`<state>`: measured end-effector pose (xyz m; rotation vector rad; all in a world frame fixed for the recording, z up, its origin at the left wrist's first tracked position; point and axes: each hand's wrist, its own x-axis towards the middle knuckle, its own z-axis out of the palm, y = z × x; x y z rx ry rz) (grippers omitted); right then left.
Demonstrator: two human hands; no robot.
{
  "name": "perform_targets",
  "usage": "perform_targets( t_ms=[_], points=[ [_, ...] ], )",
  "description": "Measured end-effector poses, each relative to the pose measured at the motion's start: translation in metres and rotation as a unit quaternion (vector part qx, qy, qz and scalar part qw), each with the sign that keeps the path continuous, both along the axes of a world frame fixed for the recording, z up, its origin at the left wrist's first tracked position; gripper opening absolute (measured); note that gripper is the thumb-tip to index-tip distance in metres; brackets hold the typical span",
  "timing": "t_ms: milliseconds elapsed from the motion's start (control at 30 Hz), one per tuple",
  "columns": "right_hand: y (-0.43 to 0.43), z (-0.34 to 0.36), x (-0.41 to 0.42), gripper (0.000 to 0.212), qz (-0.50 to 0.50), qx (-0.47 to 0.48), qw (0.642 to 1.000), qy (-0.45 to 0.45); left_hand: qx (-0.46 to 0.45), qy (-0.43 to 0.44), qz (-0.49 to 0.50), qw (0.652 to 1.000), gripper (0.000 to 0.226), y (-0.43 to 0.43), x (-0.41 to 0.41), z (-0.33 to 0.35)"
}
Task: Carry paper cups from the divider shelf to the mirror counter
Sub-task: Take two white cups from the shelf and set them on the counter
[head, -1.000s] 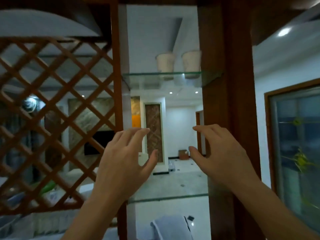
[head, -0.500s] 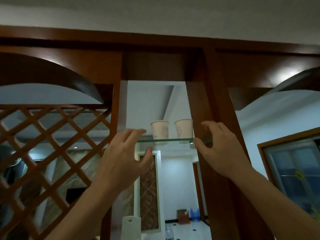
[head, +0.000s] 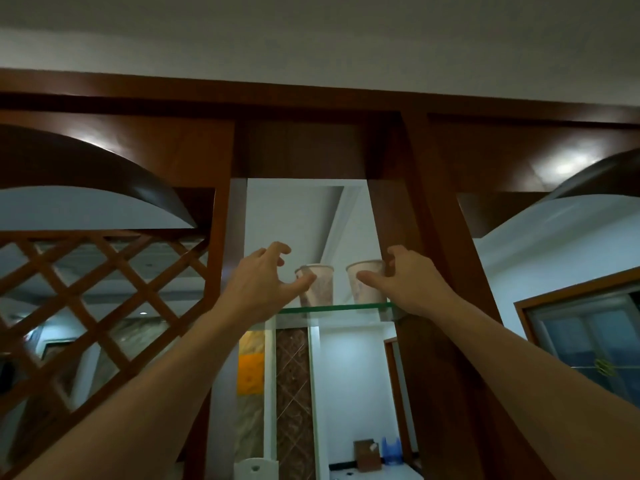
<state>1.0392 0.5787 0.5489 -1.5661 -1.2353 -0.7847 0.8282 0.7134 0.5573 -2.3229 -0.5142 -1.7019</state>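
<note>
A wooden divider point(head: 433, 237) is framing a glass shelf point(head: 332, 308), where two paper cups are standing side by side. The left hand point(head: 263, 282) is spreading open around the left cup point(head: 320, 285), thumb touching it. The right hand point(head: 405, 282) is curling onto the right cup point(head: 363, 282), grasping it.
</note>
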Motion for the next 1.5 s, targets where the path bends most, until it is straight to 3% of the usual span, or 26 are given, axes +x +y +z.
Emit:
perform_targets(
  t_ms=[167, 500, 667, 800, 967, 1067, 1300, 1500],
  points=[
    [0.013, 0.011, 0.006, 0.089, -0.002, -0.036, 0.999, 0.022, -0.108, 0.03, -0.027, 0.993, 0.089, 0.014, 0.015, 0.008],
    [0.043, 0.015, 0.015, 0.083, 0.002, -0.002, 0.999, 0.054, -0.146, 0.029, -0.017, 0.989, 0.092, 0.028, 0.042, 0.02],
    [0.05, 0.017, 0.014, 0.07, 0.027, 0.029, 0.998, 0.049, -0.177, 0.031, -0.039, 0.983, 0.072, 0.031, 0.051, 0.027],
    [0.049, 0.014, 0.008, 0.073, 0.082, 0.086, 0.992, 0.045, -0.194, -0.019, -0.13, 0.972, 0.053, 0.031, 0.046, 0.028],
    [0.034, 0.006, -0.005, 0.064, 0.131, 0.135, 0.981, 0.05, -0.211, -0.097, -0.275, 0.933, 0.051, 0.015, 0.03, 0.024],
    [0.017, 0.0, -0.012, 0.074, 0.17, 0.15, 0.972, 0.067, -0.203, -0.115, -0.331, 0.914, 0.046, -0.001, 0.021, 0.017],
    [-0.039, -0.045, -0.022, 0.083, 0.203, 0.162, 0.962, 0.083, -0.168, -0.107, -0.374, 0.906, 0.042, -0.054, 0.007, -0.027],
    [-0.085, -0.135, -0.027, 0.091, 0.216, 0.131, 0.957, 0.141, -0.188, -0.082, -0.39, 0.898, 0.044, -0.085, 0.012, -0.126]
  ],
)
